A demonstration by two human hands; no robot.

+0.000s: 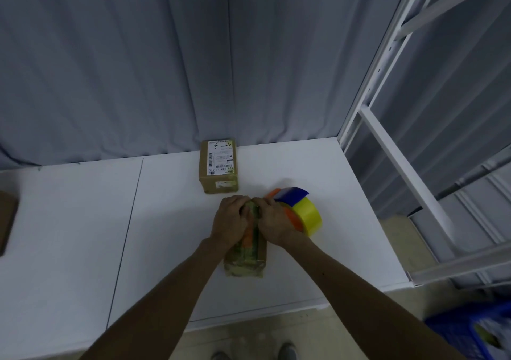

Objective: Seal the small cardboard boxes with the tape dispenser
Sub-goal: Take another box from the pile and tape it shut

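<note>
The sealing of one box looks to be under way. The near box (pixel 246 260) lies lengthwise at the middle of the white table (pixel 83 235), its top already shiny with tape. Both hands are on its far end. The left hand (pixel 232 218) and right hand (pixel 272 220) sit knuckles up, fingers curled down over that end and bunched together so the fingertips of both meet at the box's 12 o'clock edge. The view is dim and blurred there, so I cannot tell whether they pinch a loose tape end or only hold the cardboard.

The tape dispenser (pixel 301 213) — yellow roll, blue guard, orange body — lies at the box's 2 o'clock, right against the right hand, apparently not lifted. A second box (pixel 219 166), carrying a shipping label, stands at 12 o'clock, just beyond the hands.

My reading: the strip is being smoothed over the far end. The next move likely calls for firm pressure along the seam, then a hand freed for the dispenser — and the labelled box brought closer.
</note>
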